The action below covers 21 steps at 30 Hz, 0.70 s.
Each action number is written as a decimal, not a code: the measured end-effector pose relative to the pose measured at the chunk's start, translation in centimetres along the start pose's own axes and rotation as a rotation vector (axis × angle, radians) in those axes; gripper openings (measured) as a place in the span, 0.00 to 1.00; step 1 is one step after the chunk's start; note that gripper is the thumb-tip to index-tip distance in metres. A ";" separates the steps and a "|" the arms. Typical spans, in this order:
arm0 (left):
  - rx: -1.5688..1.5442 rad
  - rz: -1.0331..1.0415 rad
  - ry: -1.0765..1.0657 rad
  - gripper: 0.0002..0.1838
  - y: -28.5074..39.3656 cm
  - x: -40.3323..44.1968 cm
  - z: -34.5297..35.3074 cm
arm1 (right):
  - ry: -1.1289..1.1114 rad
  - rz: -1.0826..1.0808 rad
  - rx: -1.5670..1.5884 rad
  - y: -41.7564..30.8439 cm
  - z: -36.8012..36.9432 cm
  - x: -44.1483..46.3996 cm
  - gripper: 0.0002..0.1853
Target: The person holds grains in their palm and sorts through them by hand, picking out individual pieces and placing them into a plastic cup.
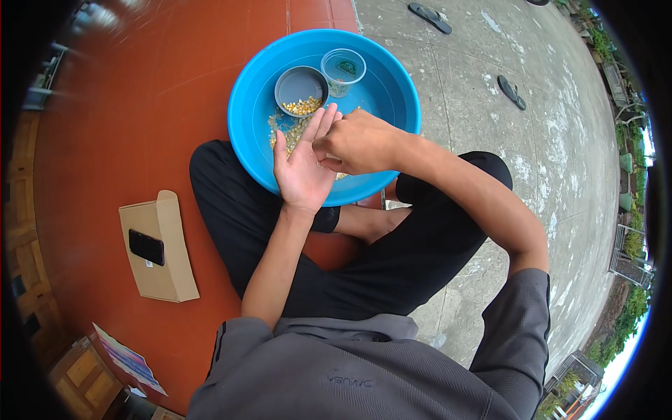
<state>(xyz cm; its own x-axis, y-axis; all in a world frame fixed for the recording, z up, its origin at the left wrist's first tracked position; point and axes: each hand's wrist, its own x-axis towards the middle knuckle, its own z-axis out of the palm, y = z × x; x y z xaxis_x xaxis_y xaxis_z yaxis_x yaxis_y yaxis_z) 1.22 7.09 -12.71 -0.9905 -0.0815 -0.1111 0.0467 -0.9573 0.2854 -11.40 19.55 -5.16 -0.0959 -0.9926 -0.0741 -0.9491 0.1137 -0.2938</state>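
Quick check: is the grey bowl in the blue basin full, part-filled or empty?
Part-filled: inside the grey bowl, yellow kernels gather at the near side, while the far side shows bare grey.

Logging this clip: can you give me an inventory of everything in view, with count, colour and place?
Basin: one, blue, before the crossed legs
Bowl: one, grey, inside basin
Kernels: many, yellow, in bowl
Loose bits: many, pale yellow, basin floor
Cup: one, clear with green print, beside bowl
Box: one, brown, red floor, left
Phone: one, black, on box
Flip-flops: two, dark, grey concrete, upper right
Printed sheet: one, multicoloured, lower left
Plants: uncounted, green, right edge
Trousers: one pair, black, on legs
Shirt: one, grey, bottom
Left hand: one, bare, palm up over basin
Right hand: one, bare, at left palm
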 end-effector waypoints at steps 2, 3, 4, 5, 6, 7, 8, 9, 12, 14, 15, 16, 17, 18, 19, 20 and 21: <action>-0.014 -0.002 0.016 0.55 0.0 -0.1 0.2 | 0.007 -0.012 -0.060 -0.2 0.2 0.1 0.07; -0.015 -0.004 0.023 0.55 0.1 -0.1 0.4 | 0.019 -0.011 -0.046 -0.3 0.2 0.1 0.07; -0.016 -0.007 0.030 0.55 0.1 -0.2 0.6 | 0.031 -0.009 -0.032 -0.3 0.1 0.1 0.07; -0.018 -0.009 0.036 0.55 0.2 -0.2 0.8 | 0.044 -0.007 -0.018 -0.3 0.1 0.0 0.08; -0.009 -0.007 0.024 0.55 0.2 -0.2 0.6 | 0.044 -0.008 -0.001 -0.4 0.0 0.0 0.08; -0.001 -0.004 0.013 0.55 0.1 -0.1 0.4 | 0.043 -0.009 0.017 -0.4 -0.1 0.0 0.08; 0.007 -0.002 0.002 0.55 0.1 -0.1 0.2 | 0.044 -0.010 0.034 -0.4 -0.1 0.0 0.09; -0.010 -0.004 0.008 0.54 0.2 -0.1 0.3 | 0.068 -0.010 0.064 -0.3 0.1 -0.1 0.09; -0.042 0.001 0.025 0.54 0.2 -0.1 0.4 | 0.106 0.012 0.134 0.1 0.2 0.0 0.09; -0.040 0.010 0.035 0.54 0.2 -0.1 0.5 | 0.084 0.065 0.158 0.0 -0.5 -0.1 0.10; -0.055 0.012 0.029 0.54 0.2 -0.1 0.4 | 0.107 0.084 0.178 0.1 -0.7 -0.1 0.09; -0.070 0.015 0.024 0.55 0.1 0.0 0.2 | 0.130 0.103 0.198 0.2 -1.0 -0.1 0.09; -0.084 0.017 0.018 0.55 0.1 0.1 0.1 | 0.154 0.122 0.219 0.5 -1.1 0.0 0.09; -0.092 0.023 0.030 0.55 0.1 0.2 0.1 | 0.198 0.160 0.221 1.0 -1.2 0.0 0.09; -0.102 0.029 0.042 0.55 0.1 0.3 0.1 | 0.241 0.197 0.222 1.8 -1.4 0.1 0.09; -0.111 0.035 0.055 0.55 0.1 0.3 0.1 | 0.284 0.234 0.224 2.5 -1.6 0.2 0.09; -0.121 0.042 0.036 0.54 0.1 0.3 0.1 | 0.363 0.306 0.206 3.0 -1.9 0.3 0.10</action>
<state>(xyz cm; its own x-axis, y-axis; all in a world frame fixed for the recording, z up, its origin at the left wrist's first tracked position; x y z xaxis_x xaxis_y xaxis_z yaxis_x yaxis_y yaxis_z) 0.91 7.05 -12.61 -0.9821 -0.1301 -0.1360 0.1055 -0.9790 0.1743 -14.86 19.49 -4.23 -0.4926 -0.8591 0.1391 -0.7859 0.3705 -0.4950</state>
